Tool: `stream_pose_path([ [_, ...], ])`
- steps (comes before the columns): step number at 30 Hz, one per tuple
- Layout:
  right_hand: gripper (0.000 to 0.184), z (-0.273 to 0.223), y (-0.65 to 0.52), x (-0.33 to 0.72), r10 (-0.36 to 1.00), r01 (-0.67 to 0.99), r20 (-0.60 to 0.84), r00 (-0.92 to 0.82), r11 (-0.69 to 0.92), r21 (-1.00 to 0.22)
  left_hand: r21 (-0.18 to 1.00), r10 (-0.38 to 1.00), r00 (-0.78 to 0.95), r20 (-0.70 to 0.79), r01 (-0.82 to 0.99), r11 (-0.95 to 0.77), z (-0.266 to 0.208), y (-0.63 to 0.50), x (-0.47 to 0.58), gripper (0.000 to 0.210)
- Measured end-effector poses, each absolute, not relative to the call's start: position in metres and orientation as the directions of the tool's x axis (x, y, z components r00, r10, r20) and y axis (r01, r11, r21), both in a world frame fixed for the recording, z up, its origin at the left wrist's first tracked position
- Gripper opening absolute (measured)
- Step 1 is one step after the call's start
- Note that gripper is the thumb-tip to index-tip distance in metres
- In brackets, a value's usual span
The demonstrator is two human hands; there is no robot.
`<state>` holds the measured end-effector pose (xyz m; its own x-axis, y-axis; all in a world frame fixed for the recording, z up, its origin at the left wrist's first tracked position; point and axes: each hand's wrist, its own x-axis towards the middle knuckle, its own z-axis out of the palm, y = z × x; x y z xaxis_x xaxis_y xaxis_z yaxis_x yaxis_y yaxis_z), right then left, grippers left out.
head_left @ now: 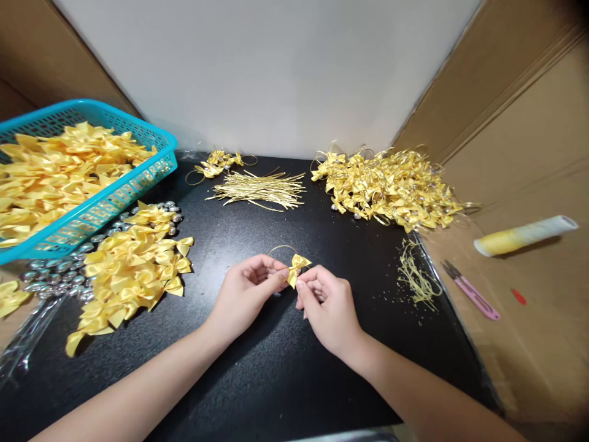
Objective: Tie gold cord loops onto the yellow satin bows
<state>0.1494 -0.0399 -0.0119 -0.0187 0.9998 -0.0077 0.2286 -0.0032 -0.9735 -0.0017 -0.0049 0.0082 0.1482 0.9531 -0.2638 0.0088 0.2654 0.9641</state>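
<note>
Over the middle of the black tabletop [257, 380], my left hand [248, 291] pinches a yellow ribbon bow [297, 267] at its left side. My right hand [329, 307] has thumb and forefinger closed at the bow's lower right edge. A thin gold cord [281, 247] arches up behind the bow, and its ends are hidden by the fingers. Beyond my hands lies a bundle of straight gold cords [262, 189]. Loose yellow bows [133, 264] are heaped to the left, beside silver beads [59, 276].
A turquoise basket [161, 162] full of yellow bows stands at the left. Bows with cord loops [391, 187] are piled at the back right. Cord scraps [418, 276], pink thread snips [472, 291] and a yellow-and-white tube [527, 236] lie on the right. A pale wall [276, 73] rises behind.
</note>
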Motion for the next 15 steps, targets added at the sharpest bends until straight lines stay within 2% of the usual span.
stream_pose_path([
  [15, 0.014, -0.0127, -0.0398, 0.1498, 0.999, 0.21, -0.006, -0.043, 0.003, -0.978, 0.969, 0.953, 0.177, -0.247, 0.038, 0.244, 0.0057, -0.0058, -0.0032, 0.019],
])
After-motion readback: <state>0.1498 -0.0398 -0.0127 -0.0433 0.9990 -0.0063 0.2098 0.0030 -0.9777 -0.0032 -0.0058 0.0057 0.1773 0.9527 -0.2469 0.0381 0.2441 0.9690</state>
